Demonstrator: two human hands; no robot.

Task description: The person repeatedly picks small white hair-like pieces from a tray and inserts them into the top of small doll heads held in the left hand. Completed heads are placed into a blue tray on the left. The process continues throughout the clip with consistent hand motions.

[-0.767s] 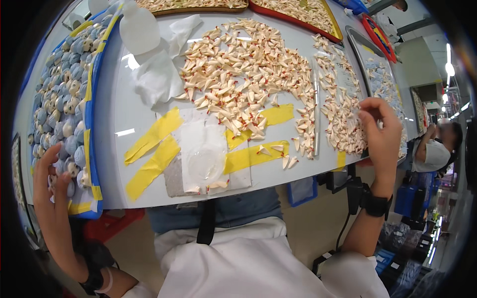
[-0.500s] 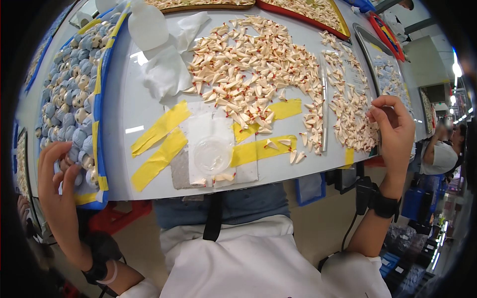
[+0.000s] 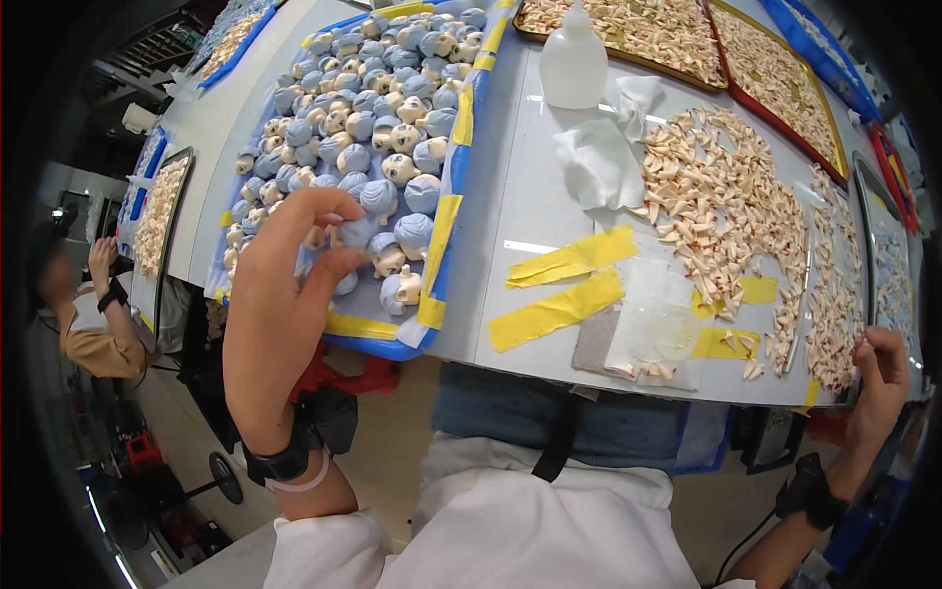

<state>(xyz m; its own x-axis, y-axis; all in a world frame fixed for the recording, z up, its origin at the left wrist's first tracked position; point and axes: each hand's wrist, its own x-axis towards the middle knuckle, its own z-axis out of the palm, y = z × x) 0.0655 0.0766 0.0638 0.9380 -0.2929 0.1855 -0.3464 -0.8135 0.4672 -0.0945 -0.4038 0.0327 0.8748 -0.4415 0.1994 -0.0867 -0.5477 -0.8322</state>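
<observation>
Nearest the wearer, the left hand (image 3: 280,304) reaches over the near part of the blue tray (image 3: 392,348), thumb and forefinger bent about a single blue-haired doll head (image 3: 356,233). The head view has just swung leftward, bringing this tray more fully into sight, and the fingers, which were more widely parted at its near end, now pinch this one piece; whether it is lifted clear of the other doll heads (image 3: 400,169) cannot be told. The change suggests that, on this side, the work has passed from reaching to grasping. At a similar depth, well to the right of the tray, the right hand (image 3: 878,388) is curled beside the loose cream pieces (image 3: 716,206), its thumb and forefinger tips close together; whether something small lies between them cannot be made out. Just beyond the table's near edge, right of the tray, lies a grey card (image 3: 594,344) with a round clear dish (image 3: 662,332), flanked by yellow tape (image 3: 559,319). Farther off, on the same side of the tray, come the spread of cream pieces, a crumpled white cloth (image 3: 594,162) and a white bottle (image 3: 574,64). Farther right of the tray stands a red tray (image 3: 800,145) of similar cream pieces.
</observation>
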